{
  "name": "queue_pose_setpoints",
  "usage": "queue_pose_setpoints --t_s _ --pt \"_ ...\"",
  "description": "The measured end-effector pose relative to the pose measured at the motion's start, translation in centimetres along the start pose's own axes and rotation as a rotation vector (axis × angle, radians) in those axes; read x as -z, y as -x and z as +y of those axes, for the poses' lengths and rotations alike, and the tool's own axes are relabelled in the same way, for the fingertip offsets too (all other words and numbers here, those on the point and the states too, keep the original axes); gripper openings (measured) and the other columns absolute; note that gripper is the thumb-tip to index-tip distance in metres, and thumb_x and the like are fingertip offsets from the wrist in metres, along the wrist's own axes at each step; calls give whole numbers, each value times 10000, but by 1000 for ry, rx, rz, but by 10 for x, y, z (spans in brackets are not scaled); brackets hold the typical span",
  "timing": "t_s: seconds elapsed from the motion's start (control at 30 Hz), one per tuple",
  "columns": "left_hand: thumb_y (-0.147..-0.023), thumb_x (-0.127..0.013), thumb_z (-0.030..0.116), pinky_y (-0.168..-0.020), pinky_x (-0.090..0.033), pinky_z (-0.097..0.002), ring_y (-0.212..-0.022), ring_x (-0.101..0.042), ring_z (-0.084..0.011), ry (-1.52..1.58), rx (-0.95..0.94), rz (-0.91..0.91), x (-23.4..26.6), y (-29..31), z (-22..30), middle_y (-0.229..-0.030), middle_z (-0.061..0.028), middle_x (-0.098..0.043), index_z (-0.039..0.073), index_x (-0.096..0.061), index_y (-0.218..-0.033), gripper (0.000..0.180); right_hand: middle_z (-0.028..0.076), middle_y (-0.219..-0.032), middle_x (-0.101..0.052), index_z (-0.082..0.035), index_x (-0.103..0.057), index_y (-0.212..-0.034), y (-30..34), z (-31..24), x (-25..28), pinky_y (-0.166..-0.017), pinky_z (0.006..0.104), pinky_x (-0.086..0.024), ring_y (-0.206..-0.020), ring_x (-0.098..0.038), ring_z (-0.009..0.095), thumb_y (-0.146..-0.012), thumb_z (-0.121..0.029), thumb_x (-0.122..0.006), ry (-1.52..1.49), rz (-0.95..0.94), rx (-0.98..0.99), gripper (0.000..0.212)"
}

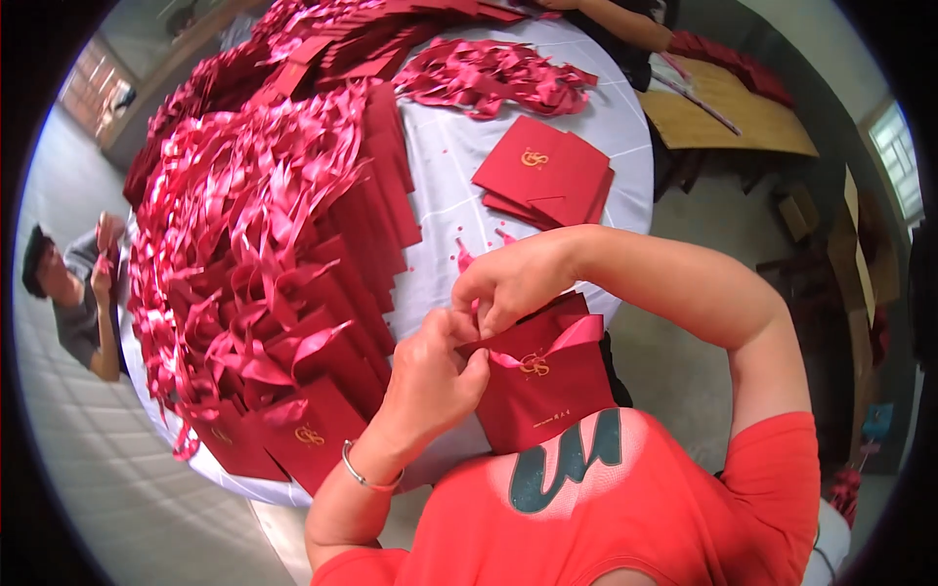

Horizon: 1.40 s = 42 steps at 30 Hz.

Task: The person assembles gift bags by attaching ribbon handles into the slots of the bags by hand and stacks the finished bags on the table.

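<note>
A red paper gift bag [547,396] with a gold emblem lies against my front at the table's near edge. Its pink ribbon handle [576,334] loops across the bag's upper front. My left hand [430,376] grips the bag's upper left corner, thumb on the front near the ribbon. Right beside it, my right hand [513,283] has its fingers bent and pinched at the same corner, at the ribbon. A ribbon tip shows just beyond the right hand. The fingertips partly cover each other, so the exact pinch is hidden.
Rows of red bags with pink ribbons [244,225] crowd the round white-covered table's left. Flat red bags [542,166] are stacked beyond my hands, and a loose ribbon pile [493,76] lies farther back. One person [73,293] sits at left; another's arm [625,24] shows at the back.
</note>
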State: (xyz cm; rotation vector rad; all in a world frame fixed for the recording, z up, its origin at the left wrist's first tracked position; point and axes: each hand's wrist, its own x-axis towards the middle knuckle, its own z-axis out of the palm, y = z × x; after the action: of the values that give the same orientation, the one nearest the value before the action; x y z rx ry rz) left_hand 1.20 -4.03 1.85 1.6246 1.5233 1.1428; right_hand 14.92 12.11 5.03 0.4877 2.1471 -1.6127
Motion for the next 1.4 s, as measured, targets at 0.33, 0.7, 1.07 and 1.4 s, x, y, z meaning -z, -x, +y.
queue_pose_setpoints --t_s 0.33,0.7,1.07,1.4 --pt "-820 -667 -60 -442 -395 -215 -509 -537 -20 -95 55 -122 5 3 5 -642 -22 -612 -9 -481 -906 212 44 -791 -677 8 -681 -1015 -6 9 -21 -552 258 -452 -676 -608 108 -695 2 -786 -432 205 -224 337" --pt "-867 -689 -61 -480 -467 -220 -543 -613 -64 -23 -136 -266 10 -5 11 -769 -30 -658 23 -725 -1059 212 105 -747 -694 37 -594 -972 2 17 -21 -541 281 -498 -643 -659 136 -674 22 -778 -585 539 11 351" --pt "-884 -632 -65 -495 -467 -257 -545 -606 -112 -241 -262 -366 19 -10 4 -744 -54 -599 44 -703 -1028 194 70 -745 -680 6 -594 -926 -4 17 -25 -600 257 -514 -672 -657 112 -722 5 -771 -487 593 205 270" --pt "-878 -633 -80 -505 -478 -270 -547 -632 -138 -91 -195 -332 15 -9 7 -783 -97 -650 -16 -566 -1056 201 157 -815 -702 12 -641 -901 -20 44 9 -712 379 -552 -791 -709 262 -733 -95 -739 -67 1209 287 222"
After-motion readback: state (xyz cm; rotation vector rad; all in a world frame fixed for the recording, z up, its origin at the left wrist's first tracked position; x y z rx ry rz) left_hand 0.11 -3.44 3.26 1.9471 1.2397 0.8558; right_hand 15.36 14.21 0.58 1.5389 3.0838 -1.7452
